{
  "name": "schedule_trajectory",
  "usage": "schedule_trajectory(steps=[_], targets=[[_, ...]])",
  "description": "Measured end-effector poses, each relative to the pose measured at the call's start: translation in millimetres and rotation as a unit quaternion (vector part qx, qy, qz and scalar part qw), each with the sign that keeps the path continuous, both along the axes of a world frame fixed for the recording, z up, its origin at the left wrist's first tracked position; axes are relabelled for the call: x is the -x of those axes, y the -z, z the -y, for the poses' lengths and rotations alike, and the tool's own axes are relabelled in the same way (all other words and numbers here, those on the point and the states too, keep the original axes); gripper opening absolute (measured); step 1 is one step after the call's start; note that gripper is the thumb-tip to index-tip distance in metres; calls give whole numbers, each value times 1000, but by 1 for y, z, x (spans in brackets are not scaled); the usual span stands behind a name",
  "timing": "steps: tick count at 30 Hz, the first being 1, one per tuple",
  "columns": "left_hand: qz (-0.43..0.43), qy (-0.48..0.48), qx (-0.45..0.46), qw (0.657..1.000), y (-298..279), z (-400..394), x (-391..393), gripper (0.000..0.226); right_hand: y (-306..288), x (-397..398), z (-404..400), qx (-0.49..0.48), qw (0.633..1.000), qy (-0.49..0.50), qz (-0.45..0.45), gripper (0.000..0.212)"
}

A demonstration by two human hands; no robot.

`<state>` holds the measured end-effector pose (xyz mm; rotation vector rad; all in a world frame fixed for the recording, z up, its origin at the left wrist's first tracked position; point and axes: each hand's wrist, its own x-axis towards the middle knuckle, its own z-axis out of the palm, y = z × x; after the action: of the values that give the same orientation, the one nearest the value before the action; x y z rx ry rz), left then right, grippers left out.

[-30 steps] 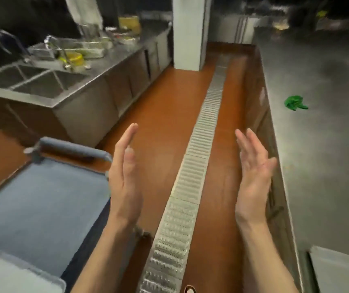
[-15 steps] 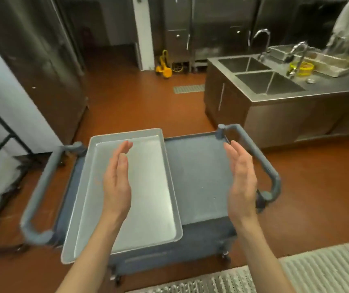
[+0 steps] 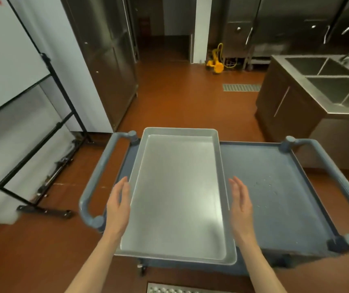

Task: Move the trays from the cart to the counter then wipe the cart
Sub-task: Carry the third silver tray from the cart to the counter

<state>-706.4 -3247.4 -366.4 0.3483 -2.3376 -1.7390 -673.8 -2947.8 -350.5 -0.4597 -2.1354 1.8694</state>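
A silver metal tray (image 3: pixel 177 193) lies on the left half of a grey-blue cart (image 3: pixel 275 193), its near end overhanging the cart's front edge. It looks like a stack of trays, judging by the layered rim at the near right corner. My left hand (image 3: pixel 118 206) is flat and open beside the tray's left long edge. My right hand (image 3: pixel 240 205) is flat and open beside its right long edge. Both palms face inward and I cannot tell whether they touch the rim. The cart's right half is bare with a few specks.
Cart handles stick out at left (image 3: pixel 97 180) and right (image 3: pixel 338 180). A steel sink counter (image 3: pixel 308 96) stands at the right. A white rack with black frame (image 3: pixel 42 115) is at the left. A floor drain grate (image 3: pixel 169 289) lies near my feet. A yellow object (image 3: pixel 217 64) sits by the far wall.
My view swung from the aisle and counter around to the cart. Both hands dropped from in front of me to either side of the tray.
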Motion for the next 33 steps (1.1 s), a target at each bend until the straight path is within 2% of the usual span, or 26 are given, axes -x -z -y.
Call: schedule_trajectory(steps=[8,15,18,20,24,27,33], targets=[[85,11,41,995,68,36,43,54,49,41,12,-13,996,77,31,42],[183,17,93,979,112,53,60,59,110,46,-6,-118,981,80,128,50],[176,-7,165,970,119,50,65,35,120,50,-9,-123,975,105,154,40],[177,-22,202,963,123,52,69,31,125,53,-11,-138,970,115,165,26],[171,-21,176,969,126,55,73,22,129,58,-9,-163,963,117,182,3],[150,-13,160,976,120,55,74,8,125,57,-7,-177,962,117,174,10],[130,-11,162,978,113,59,77,7,120,53,-2,-185,961,127,163,11]])
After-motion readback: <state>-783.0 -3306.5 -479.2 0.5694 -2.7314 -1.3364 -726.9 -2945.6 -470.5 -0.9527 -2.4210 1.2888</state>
